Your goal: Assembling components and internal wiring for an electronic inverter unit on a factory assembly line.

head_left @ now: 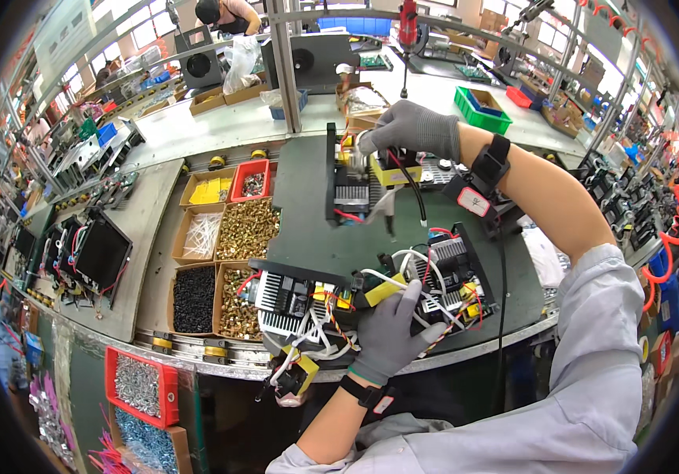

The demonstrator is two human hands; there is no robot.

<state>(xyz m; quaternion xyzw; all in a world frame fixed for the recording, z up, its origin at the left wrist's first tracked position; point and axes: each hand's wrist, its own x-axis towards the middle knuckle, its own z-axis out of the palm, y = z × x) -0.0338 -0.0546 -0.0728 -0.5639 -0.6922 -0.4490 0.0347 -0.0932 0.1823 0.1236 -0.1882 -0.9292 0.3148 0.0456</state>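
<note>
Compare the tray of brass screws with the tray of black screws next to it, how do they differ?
The tray of brass screws holds shiny gold-coloured pieces, while the tray of black screws holds dark, matte ones. The brass tray sits nearer the left hand and the near power supply unit; the black tray lies farther to the left, toward the mat's edge. Both are open cardboard trays, well filled, side by side on the bench.

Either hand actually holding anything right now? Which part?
Left hand presses down on the wires of the near black electronics unit. Right hand grips something at the top of the far unit; exactly what cannot be told.
</note>
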